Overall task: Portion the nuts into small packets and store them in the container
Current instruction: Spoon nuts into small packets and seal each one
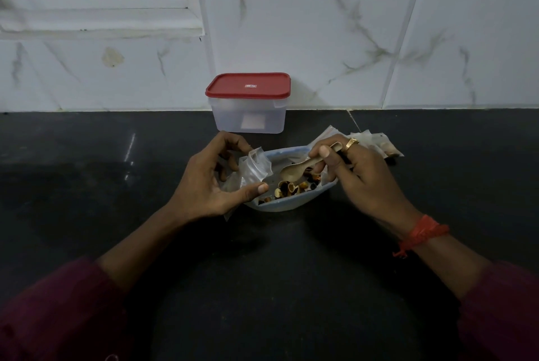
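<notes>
The brown and tan nuts point(291, 187) are lying heaped in the near half of a shallow pale-blue plastic bowl point(277, 207), which is sitting on the dark stone tabletop point(262, 273) between the two hands. The right hand point(355, 173) is pinching the handle of a small tan spoon point(294, 169) between thumb and curled fingers. The spoon's scoop is hovering just above the nuts and looks empty. The left hand point(213, 179) is curling fingers and thumb round a small clear plastic packet point(255, 168) and holding it over the bowl's left rim. In this dim light it is not possible to tell whether the packet's mouth is standing open.

The step in hand appears to be scooping a portion into the packet. To do it well, the left fingers should be spreading the mouth wide and tilting it toward the spoon. The packet should be staying over the bowl so that any spilled nuts are falling back in. A modest scoop, slid in rather than dropped, should be keeping the thin film from collapsing.

Behind the right hand, a few filled clear packets point(379, 146) are lying on the tabletop. Just beyond the bowl, a translucent rectangular plastic container point(248, 115) is standing against the white marbled wall point(320, 39). Its red lid point(248, 84) is still on, so it will need opening before anything is stored.
</notes>
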A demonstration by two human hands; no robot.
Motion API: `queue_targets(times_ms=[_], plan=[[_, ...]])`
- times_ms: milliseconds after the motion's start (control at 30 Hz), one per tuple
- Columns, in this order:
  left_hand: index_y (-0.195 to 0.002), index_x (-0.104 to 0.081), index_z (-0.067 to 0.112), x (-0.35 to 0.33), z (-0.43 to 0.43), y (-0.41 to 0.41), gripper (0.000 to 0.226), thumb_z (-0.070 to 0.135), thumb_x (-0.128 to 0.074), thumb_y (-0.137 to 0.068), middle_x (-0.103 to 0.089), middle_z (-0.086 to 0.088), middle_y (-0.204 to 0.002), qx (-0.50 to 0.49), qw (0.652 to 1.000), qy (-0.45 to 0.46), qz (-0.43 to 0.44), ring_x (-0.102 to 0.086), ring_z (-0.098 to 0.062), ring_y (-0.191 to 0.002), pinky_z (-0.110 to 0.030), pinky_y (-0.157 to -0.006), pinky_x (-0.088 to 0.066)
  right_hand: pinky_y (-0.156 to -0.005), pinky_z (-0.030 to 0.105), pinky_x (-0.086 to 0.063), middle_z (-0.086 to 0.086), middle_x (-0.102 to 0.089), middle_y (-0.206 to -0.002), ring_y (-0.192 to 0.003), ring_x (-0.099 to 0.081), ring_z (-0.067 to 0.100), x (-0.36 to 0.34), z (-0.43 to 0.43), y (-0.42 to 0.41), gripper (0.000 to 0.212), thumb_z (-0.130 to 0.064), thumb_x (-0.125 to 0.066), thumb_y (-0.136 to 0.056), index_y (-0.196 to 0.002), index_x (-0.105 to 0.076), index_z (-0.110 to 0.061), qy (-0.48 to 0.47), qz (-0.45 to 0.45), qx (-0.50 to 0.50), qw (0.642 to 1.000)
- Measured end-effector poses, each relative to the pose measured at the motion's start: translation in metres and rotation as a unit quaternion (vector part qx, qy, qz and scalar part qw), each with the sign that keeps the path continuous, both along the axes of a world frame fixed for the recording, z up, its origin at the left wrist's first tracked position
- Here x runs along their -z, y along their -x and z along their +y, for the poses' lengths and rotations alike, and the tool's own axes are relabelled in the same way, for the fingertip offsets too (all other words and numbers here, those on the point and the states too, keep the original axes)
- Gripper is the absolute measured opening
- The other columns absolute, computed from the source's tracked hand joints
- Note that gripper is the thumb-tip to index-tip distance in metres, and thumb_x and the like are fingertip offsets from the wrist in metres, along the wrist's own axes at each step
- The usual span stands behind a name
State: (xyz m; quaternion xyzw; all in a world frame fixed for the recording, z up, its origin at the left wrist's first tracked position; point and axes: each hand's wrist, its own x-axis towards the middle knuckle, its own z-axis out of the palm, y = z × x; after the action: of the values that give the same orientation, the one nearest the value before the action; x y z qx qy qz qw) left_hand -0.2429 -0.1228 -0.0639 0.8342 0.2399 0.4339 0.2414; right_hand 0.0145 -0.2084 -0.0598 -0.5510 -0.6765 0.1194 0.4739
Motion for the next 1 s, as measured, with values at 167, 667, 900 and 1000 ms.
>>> queue_targets(times_ms=[167,667,900,1000], plan=[[-0.110,-0.055,0.015,0.001,0.001,0.000,0.057,0.046,-0.081,-0.071,-0.062,0.002,-0.109,-0.004,1.000,0.001,0.000,-0.062,-0.020,-0.089,-0.036,-0.068,-0.056,-0.066,0.018,-0.050,-0.004,-0.073,-0.085,-0.072,-0.064,0.005,0.000,0.002,-0.005,0.026,-0.032,-0.046,-0.105,-0.108,-0.070,-0.023,0.048,0.059,0.033,0.997],[-0.110,-0.057,0.014,0.003,0.004,0.001,0.055,0.044,-0.081,-0.072,-0.063,0.001,-0.108,0.003,1.000,0.002,-0.004,-0.063,-0.022,-0.086,-0.033,-0.065,-0.056,-0.041,0.013,-0.038,0.005,-0.077,-0.091,-0.044,-0.053,0.012,-0.004,-0.008,0.028,0.025,-0.028,-0.050,-0.103,-0.106,-0.071,-0.016,0.203,0.223,-0.037,0.953],[-0.111,-0.057,0.015,0.003,0.005,0.001,0.054,0.045,-0.080,-0.073,-0.063,0.002,-0.107,-0.001,1.000,0.009,-0.011,-0.062,-0.022,-0.085,-0.031,-0.063,-0.055,-0.036,0.016,-0.029,0.007,-0.078,-0.090,-0.043,-0.055,0.011,-0.005,-0.008,0.031,0.025,-0.027,-0.049,-0.104,-0.105,-0.071,-0.014,0.231,0.304,-0.004,0.924],[-0.111,-0.057,0.016,0.002,0.005,0.001,0.054,0.046,-0.080,-0.073,-0.063,0.001,-0.107,-0.003,1.000,0.010,-0.011,-0.063,-0.022,-0.085,-0.033,-0.063,-0.056,-0.035,0.016,-0.029,0.009,-0.077,-0.088,-0.043,-0.053,0.009,-0.005,-0.006,0.027,0.025,-0.025,-0.049,-0.104,-0.104,-0.071,-0.012,0.234,0.352,0.015,0.906]])
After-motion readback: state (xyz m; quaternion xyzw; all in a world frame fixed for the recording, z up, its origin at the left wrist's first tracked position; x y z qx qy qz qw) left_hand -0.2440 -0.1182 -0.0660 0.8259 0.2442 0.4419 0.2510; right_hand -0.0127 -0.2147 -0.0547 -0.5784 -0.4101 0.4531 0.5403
